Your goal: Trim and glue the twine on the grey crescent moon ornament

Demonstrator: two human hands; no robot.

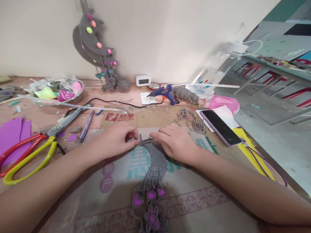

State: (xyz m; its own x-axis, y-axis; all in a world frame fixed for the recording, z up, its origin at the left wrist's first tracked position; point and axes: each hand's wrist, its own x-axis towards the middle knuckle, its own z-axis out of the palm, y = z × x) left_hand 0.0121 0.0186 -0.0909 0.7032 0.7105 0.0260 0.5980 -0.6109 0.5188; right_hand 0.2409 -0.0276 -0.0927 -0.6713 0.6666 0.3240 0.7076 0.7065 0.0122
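Fingers of R hand [176,142] pinch thin dark tool [147,139] at top end of grey yarn crescent [157,161]; L hand [114,139] fingers curl beside it, can't tell if pinching. Crescent's on cardboard [189,183], betw. hands & below. Prob. best: steady tip w/ L, small strokes w/ R.

Two bare hands [121,137] [177,144], one grey yarn-wrapped crescent [156,161], three purple hearts edged in grey yarn [138,199] [151,194] [161,192], one thin dark rod [147,139], one blue glue gun [166,93], one purple-cased phone [220,127], one pair of red-and-yellow-handled scissors [57,128]
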